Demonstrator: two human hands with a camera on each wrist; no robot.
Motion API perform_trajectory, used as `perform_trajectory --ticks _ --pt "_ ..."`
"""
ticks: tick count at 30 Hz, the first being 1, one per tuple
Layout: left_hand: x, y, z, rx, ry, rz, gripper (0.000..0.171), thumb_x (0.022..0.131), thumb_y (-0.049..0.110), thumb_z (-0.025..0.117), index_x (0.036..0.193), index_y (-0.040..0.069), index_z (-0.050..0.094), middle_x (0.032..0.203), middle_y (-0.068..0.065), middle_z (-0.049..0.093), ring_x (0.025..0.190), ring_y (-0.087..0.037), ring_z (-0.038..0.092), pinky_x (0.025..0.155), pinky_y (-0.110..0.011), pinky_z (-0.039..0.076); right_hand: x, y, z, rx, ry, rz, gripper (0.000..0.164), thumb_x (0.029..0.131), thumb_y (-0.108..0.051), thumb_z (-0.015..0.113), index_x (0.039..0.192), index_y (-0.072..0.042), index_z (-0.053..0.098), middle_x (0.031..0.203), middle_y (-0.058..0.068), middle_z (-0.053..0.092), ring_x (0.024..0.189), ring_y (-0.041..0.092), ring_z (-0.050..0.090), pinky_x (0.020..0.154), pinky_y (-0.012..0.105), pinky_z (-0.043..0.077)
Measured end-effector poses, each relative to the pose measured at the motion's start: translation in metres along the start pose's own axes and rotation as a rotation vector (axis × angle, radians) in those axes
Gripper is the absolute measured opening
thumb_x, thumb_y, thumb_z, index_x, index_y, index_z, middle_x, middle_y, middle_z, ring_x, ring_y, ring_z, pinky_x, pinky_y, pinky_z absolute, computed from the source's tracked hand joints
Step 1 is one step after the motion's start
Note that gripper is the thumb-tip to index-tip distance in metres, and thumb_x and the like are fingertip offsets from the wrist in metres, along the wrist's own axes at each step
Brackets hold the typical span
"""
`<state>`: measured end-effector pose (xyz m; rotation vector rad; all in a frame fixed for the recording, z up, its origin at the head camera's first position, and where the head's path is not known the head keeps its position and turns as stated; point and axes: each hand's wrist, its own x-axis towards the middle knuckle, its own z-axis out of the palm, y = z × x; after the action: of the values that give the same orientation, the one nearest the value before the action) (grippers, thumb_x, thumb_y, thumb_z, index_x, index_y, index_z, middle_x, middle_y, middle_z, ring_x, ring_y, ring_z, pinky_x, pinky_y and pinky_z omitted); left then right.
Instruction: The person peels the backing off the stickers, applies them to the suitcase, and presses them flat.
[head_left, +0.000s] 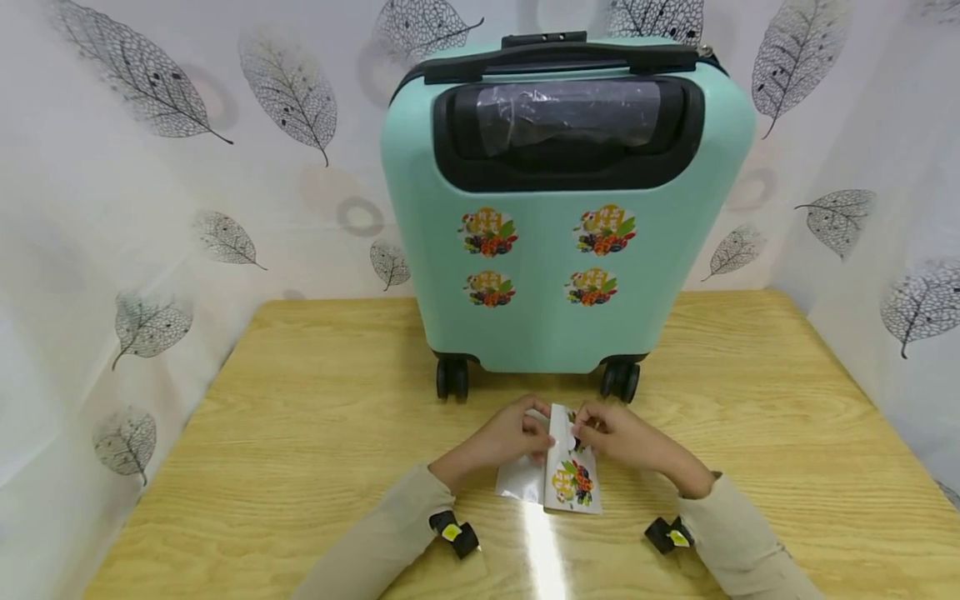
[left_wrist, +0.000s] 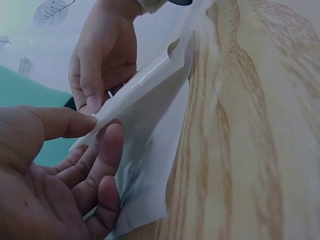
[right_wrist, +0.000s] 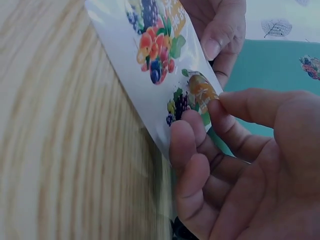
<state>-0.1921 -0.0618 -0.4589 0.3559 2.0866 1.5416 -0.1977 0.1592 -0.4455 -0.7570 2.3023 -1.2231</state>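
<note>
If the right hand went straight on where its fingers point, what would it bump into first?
The right hand would meet the sticker sheet, already at its fingertips; beyond that, probably the left hand, though depth is unclear.

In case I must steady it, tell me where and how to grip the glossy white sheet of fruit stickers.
Probably best to pinch the near edge of the glossy white sticker sheet, coming from the person's side: that thin, straight edge is free of fingers, while the bare left hand and bare right hand crowd the far half.
</note>
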Motion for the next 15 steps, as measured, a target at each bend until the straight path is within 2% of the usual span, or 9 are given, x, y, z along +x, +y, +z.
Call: perform_trajectory --ticks 6,10,15 --pt "0.001 -0.002 -0.001 0.05 -0.004 -0.006 0.03 0.091 0.005 0.063 0.117 0.003 0.049 0.079 -0.014 0.068 0.061 -0.011 0.058 0.058 -0.021 0.04 -0.001 0.003 -0.004 -0.012 -0.016 0.014 0.016 0.099 -0.011 0.051 0.093 0.001 0.059 0.076 0.007 0.058 0.058 0.005 0.05 0.052 0.023 0.045" --pt "0.0 -0.002 -0.002 0.058 0.003 -0.017 0.032 0.091 0.005 0.064 0.118 0.002 0.049 0.081 -0.016 0.068 0.062 -0.011 0.057 0.059 -0.022 0.04 -0.003 0.003 -0.008 0.027 -0.056 0.049 0.017 0.1 -0.011 0.049 0.091 0.002 0.057 0.068 0.005 0.054 0.051 0.004 0.044 0.047 0.021 0.04" --pt "-0.002 -0.003 -0.003 0.065 0.012 -0.038 0.032 0.09 0.006 0.065 0.118 0.002 0.049 0.082 -0.016 0.068 0.063 -0.012 0.058 0.06 -0.022 0.041 -0.008 0.004 -0.013 0.05 -0.083 0.084 0.018 0.101 -0.013 0.048 0.093 0.002 0.056 0.067 0.004 0.053 0.05 0.005 0.044 0.045 0.021 0.04"
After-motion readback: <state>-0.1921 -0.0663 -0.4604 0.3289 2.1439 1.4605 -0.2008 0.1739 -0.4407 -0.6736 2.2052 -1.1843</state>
